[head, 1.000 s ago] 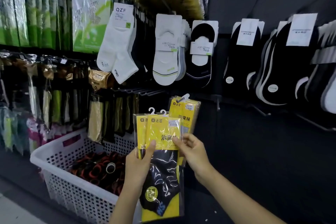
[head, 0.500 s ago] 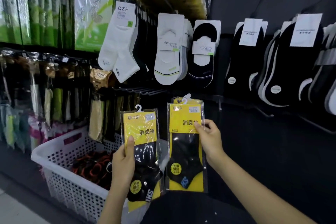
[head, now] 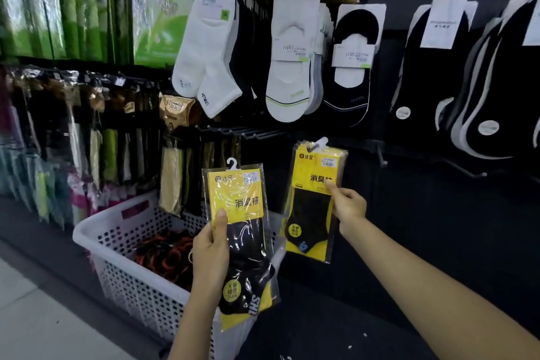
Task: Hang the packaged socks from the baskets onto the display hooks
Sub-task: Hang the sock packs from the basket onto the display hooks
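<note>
Raising right pack (head: 310,215) higher, right hand (head: 349,205); left pack (head: 243,202) steady

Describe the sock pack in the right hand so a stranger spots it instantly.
Start at the black display wall, right of the white perforated plastic basket. There the right hand pinches a clear-wrapped yellow-and-black sock pack. It sits higher and right than the matching pack the left hand holds.

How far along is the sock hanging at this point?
Done: a stack of yellow sock packs appears to hang from a display hook, with the right hand pinching the front one. In hand: the left hand grips another yellow pack, not yet hung. Left: the white basket holds more dark bundles, and a bare hook sticks out further right.
</note>
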Demonstrator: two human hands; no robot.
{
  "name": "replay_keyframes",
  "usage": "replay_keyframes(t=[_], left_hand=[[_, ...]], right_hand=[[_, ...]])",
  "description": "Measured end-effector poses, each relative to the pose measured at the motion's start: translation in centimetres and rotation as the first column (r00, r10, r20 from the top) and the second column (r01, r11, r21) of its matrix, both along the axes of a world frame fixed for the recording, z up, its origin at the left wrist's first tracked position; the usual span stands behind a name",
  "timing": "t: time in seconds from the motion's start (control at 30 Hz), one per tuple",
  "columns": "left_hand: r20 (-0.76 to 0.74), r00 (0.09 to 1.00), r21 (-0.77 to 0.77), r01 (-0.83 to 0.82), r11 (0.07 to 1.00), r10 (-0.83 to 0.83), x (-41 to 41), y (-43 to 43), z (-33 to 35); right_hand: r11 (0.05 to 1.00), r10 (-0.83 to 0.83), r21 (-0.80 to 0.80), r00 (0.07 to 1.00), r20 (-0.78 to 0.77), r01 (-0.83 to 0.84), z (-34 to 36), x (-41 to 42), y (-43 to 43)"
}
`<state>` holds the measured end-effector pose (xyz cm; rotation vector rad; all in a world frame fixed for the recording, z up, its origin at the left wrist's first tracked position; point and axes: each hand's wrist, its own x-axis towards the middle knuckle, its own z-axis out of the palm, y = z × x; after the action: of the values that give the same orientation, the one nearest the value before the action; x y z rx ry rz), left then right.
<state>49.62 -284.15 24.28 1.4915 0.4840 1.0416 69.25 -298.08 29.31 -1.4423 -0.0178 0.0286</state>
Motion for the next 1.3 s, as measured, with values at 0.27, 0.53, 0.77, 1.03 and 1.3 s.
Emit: replay_keyframes(t=[0.27,0.53,0.77,1.03,1.3], left_hand=[[-0.009,0.998,-0.017,0.068,0.998,-0.069,0.3,-1.1,0.4],[-0.024,0.965,0.013,0.261,0.965,-0.261,1.1,-3.8,0.6],[0.039,0.892,0.003,0.45,0.893,-0.45,1.7,-5.4,0.8],[0.051,0.856,-0.046,0.516,0.855,-0.514,1.9,-6.5,1.0],[0.065,0.868,-0.083,0.496,0.864,-0.492,2.7,-5.5,0.2]], right_hand=[[0.992,-0.106,-0.076,0.994,-0.006,0.105,-2.1,-1.4,-1.9],[0.847,0.522,-0.175,0.848,0.091,-0.502,-1.0,-9.9,-2.5],[0.901,0.434,-0.08,0.88,0.191,-0.427,-0.3,-10.5,-3.8],[0.966,0.256,-0.03,0.936,0.241,-0.256,1.5,-8.6,-4.3],[0.974,0.226,-0.043,0.959,0.17,-0.222,1.4,-6.7,-1.9]])
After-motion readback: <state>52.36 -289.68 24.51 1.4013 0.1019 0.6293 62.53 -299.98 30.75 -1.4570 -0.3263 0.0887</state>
